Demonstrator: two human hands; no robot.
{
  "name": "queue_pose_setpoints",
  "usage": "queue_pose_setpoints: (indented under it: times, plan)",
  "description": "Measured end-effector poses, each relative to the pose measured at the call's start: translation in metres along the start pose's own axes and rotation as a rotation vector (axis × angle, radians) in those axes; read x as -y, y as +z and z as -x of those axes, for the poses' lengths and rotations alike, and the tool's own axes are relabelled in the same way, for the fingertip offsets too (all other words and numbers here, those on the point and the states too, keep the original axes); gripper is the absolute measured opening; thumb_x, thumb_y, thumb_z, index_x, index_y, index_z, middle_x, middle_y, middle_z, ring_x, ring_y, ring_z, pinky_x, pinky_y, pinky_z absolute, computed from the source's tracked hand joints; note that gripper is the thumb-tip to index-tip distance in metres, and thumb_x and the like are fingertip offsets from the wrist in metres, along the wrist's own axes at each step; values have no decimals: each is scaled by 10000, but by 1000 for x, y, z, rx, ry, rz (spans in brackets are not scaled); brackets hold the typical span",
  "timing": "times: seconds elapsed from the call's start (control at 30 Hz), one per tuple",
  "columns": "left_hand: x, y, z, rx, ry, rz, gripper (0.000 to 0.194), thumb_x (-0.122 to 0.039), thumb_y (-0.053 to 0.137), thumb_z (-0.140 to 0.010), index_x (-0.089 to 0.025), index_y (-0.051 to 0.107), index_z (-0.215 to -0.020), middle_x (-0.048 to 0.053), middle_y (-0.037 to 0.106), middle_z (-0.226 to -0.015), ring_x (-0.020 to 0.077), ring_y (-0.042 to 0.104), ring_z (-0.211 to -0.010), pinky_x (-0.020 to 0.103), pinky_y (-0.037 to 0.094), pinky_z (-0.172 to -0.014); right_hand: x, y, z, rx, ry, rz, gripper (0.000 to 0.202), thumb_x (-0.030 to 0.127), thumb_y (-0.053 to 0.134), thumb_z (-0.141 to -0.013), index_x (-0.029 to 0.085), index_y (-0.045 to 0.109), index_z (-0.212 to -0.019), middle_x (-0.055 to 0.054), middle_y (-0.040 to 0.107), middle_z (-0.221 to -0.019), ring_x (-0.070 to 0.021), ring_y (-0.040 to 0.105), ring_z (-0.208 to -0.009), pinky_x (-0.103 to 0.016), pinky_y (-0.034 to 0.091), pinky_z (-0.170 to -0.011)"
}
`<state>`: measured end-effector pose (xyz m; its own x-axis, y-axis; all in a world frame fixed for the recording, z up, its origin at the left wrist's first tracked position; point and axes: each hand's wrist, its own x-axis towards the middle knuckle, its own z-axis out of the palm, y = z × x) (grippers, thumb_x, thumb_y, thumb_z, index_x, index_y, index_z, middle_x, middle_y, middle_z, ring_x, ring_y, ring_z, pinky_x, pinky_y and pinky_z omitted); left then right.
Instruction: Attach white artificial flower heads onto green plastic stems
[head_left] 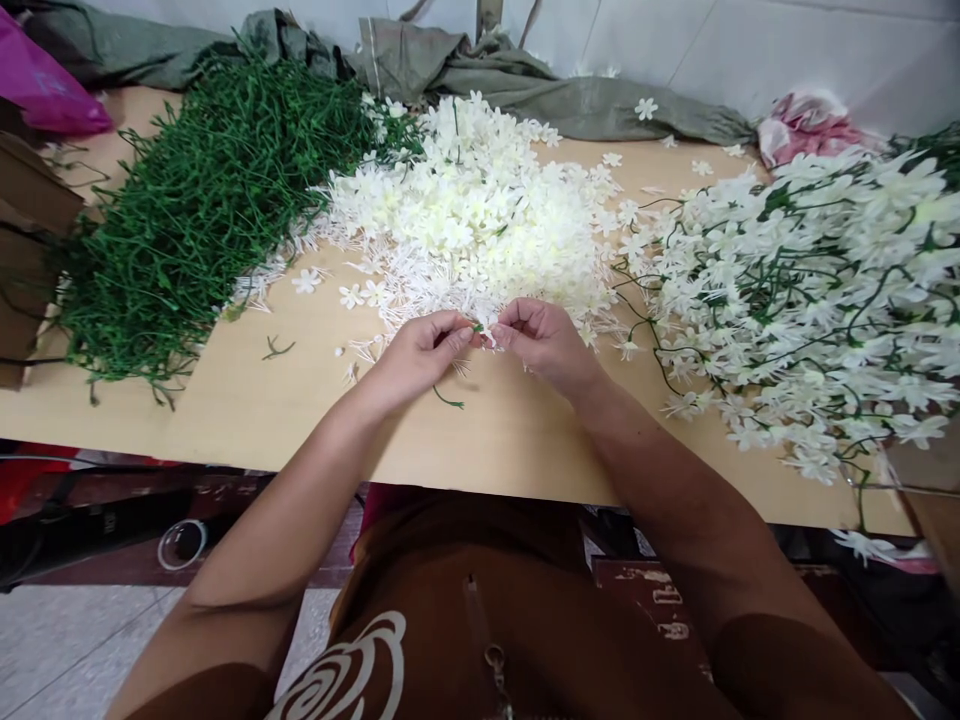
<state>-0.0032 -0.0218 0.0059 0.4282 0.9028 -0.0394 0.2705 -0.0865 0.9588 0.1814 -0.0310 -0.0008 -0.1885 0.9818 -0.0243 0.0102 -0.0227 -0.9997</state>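
My left hand (429, 352) pinches a green stem (450, 402), whose lower end hangs below the fingers over the board. Close beside it, my right hand (546, 342) is closed on a small white flower piece (487, 334), and the two parts meet between my fingertips. Just beyond both hands lies a big heap of loose white flowers (480, 210), with thin white pieces (397, 285) scattered along its near edge. The exact joint between stem and flower is partly hidden by my fingers.
A pile of green stems (202, 200) covers the left side of the tan board (300, 400). White flowers on green stems (817, 300) are heaped at the right. Grey-green cloth (570, 100) runs along the wall, and a pink bag (52, 80) lies far left.
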Motion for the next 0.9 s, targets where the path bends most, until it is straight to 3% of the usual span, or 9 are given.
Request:
queue_pose_setpoints:
  times: [0.17,0.37,0.53,0.73,0.9]
  plan:
    - [3,-2,-1,9,-31,0,266,-393,601,-811,-144,692,-836,36,669,-743,120,547,-662,257,435,-649,-2,0,-1,8,47,-7,458,557,832,-584,185,575,-654,38,576,-591,-67,451,-542,-229,338,-516]
    - [3,-2,0,12,-87,21,240,-355,590,-813,-140,695,-816,50,686,-753,127,577,-677,258,456,-647,-2,-2,-2,38,30,-53,488,614,809,-590,187,581,-655,10,632,-645,-95,545,-612,-255,429,-602]
    - [5,-2,0,37,-23,-13,268,-368,570,-827,-139,704,-796,43,687,-756,119,568,-669,243,440,-631,-1,-1,0,25,4,85,392,511,788,-666,185,570,-652,39,564,-580,-65,418,-525,-237,323,-505]
    - [8,0,-4,38,-33,-102,285,-361,523,-848,-157,633,-682,1,547,-583,111,462,-555,241,372,-550,-4,4,2,-4,-66,220,286,380,756,-701,189,552,-642,37,552,-588,-80,440,-561,-238,356,-532]
    - [7,4,-3,8,-53,-79,309,-373,523,-868,-192,480,-621,-28,447,-553,106,403,-536,243,348,-535,-10,9,5,-13,-121,198,302,421,762,-709,196,564,-668,11,615,-666,-114,530,-634,-269,439,-606]
